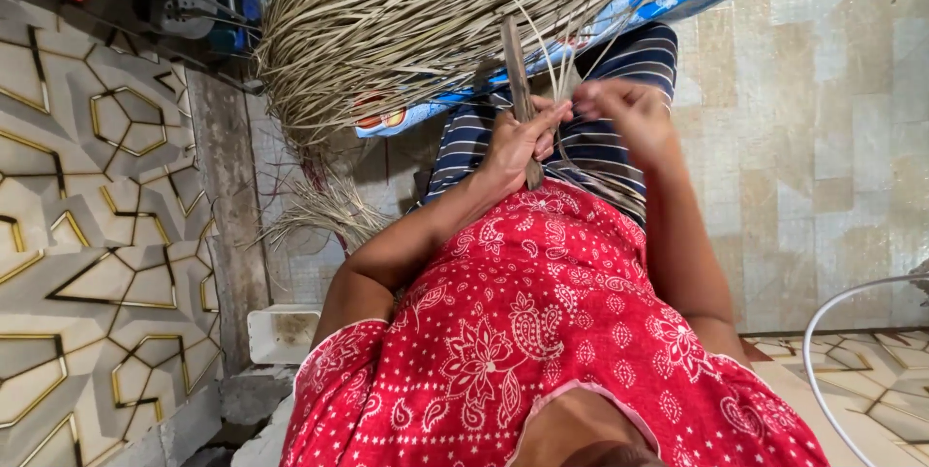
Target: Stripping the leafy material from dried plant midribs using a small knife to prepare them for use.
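Beneath the fibre bundle (426, 12), left hand (518, 143) grips a stick (518, 80) (right hand (629, 114) adjacent).

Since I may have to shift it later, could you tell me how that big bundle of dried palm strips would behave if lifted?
The bundle of dried strips would probably flop: its loose ends droop and splay. It looks light for its bulk, being thin dry blades. Strands may well slip out, since many stray near the left hand and right hand.

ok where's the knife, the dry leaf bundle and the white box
knife (514, 60), head view, on the flat blade above the left hand.
dry leaf bundle (406, 12), head view, on the thick middle of the strands.
white box (283, 333), head view, on its front wall.
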